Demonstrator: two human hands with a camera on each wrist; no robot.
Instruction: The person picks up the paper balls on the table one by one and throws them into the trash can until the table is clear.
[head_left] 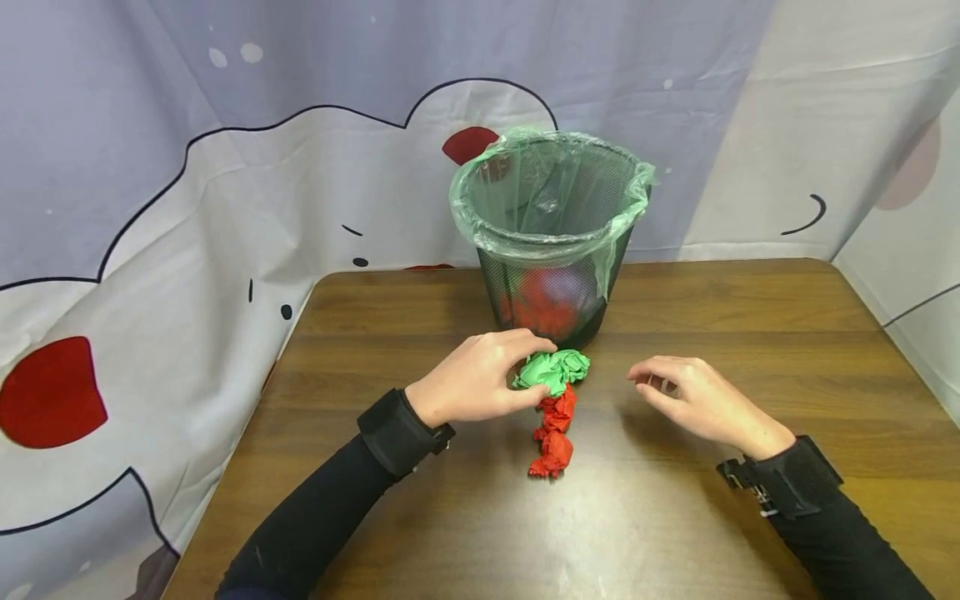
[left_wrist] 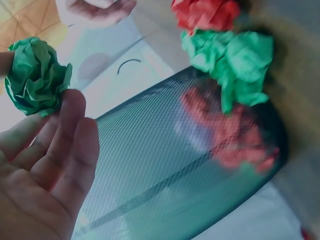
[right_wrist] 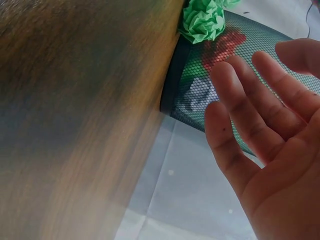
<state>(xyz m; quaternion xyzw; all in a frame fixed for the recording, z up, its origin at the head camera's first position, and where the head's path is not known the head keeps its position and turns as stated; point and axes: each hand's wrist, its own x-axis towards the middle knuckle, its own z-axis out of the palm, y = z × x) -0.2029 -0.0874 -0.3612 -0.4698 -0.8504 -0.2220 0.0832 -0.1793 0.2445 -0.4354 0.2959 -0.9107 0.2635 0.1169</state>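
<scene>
My left hand (head_left: 491,375) pinches a crumpled green paper ball (left_wrist: 37,77) between thumb and fingertips. Beyond it, a second crumpled green paper ball (left_wrist: 232,65) lies at the foot of the mesh bin; in the head view the two greens overlap. Two crumpled red paper balls (head_left: 555,454) lie in a line on the table, running from the greens toward the front. To the right of the papers, my right hand (head_left: 701,398) hovers over the table with relaxed, slightly bent fingers and holds nothing.
A black mesh bin (head_left: 495,287) lined with a green plastic bag (head_left: 468,196) stands at the table's back edge. Red, purple and green crumpled papers show through its mesh. Behind the brown wooden table (head_left: 750,325) hangs a printed curtain (head_left: 360,192).
</scene>
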